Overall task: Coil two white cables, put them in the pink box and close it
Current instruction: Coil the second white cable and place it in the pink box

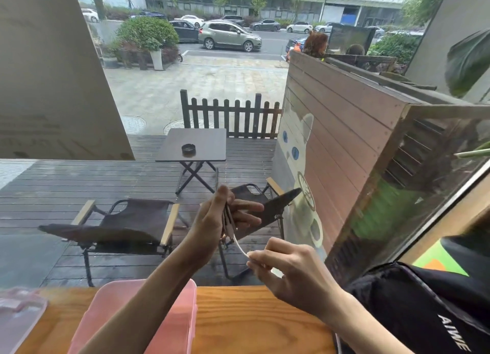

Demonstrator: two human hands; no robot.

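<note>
My left hand [220, 221] is raised above the table with several loops of a white cable [240, 245] gathered between thumb and fingers. The free end of that cable runs down and right to my right hand [286, 266], which pinches it between fingertips. Both hands hover above the wooden table's far edge. The pink box [183, 324] lies open on the table below my left forearm, which hides part of it. Its translucent pink lid [18, 311] rests at the far left. A second cable is not visible.
The wooden table [254, 316] fills the bottom of the view. A black bag [424, 306] sits on its right side. Behind a window pane are a deck with two folding chairs, a small table and a wooden fence panel.
</note>
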